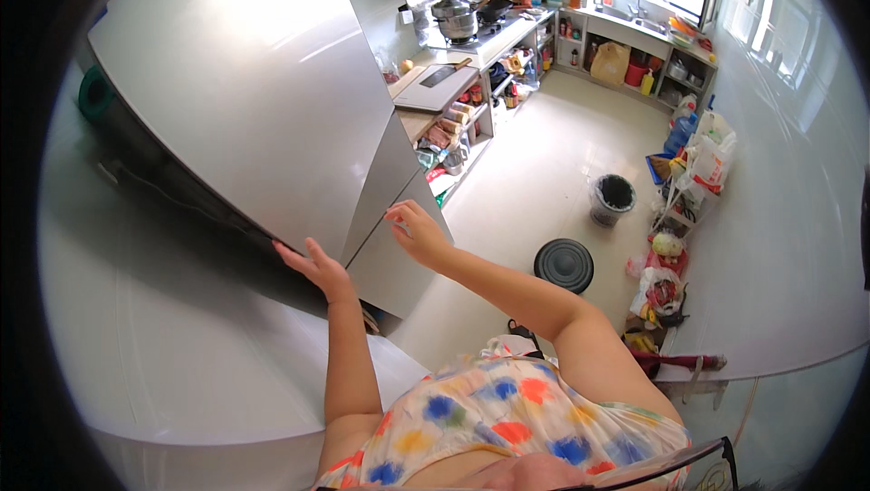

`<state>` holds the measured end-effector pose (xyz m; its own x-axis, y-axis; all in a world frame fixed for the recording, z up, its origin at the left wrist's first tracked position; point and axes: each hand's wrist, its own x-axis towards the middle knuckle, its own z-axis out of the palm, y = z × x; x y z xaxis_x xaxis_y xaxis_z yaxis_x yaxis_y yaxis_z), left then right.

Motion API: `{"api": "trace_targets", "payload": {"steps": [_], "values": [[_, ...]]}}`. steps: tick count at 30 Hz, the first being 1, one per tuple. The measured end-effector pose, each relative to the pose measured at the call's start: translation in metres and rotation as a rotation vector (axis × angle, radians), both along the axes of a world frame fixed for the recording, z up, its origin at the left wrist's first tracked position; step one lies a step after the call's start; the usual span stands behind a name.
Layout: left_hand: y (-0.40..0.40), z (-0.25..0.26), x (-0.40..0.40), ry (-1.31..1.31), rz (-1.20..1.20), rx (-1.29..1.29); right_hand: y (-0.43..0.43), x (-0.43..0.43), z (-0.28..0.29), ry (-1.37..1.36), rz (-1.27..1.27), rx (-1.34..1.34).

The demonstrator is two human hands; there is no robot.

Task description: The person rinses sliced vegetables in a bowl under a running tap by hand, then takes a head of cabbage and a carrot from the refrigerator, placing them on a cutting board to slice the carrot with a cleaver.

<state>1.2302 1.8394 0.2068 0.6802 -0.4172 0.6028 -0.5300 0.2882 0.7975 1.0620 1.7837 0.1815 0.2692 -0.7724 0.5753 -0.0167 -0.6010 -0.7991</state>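
A tall silver refrigerator (258, 83) with a glossy front fills the left side of the view. My left hand (323, 273) is at the side edge of its upper door, fingers spread and nothing held. Just in front of the lower door (387, 267), near the dark seam between the doors, is my right hand (418, 233). Its fingers are loosely bent with nothing in them; whether they touch the door I cannot tell.
A dark round lid-like disc (564, 266) and a lined waste bin (612, 200) stand on the pale floor. Along the right wall are bags of produce (663, 287) and a rack. A counter with a steel pot (455, 19) runs beyond the refrigerator towards the sink (615, 13).
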Motion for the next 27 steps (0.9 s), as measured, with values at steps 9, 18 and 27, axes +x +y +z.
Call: {"api": "trace_targets", "payload": {"steps": [9,18,27], "values": [[-0.046,-0.007,0.031,-0.141,0.413,0.010,-0.108,-0.027,-0.045,0.059,-0.026,0.144],[-0.203,-0.052,-0.047,-0.009,0.005,0.202,-0.270,-0.107,-0.062,0.126,-0.056,0.200],[-0.402,-0.092,-0.120,-0.302,-0.375,0.336,-0.389,-0.148,-0.067,0.176,-0.124,0.248]]}}
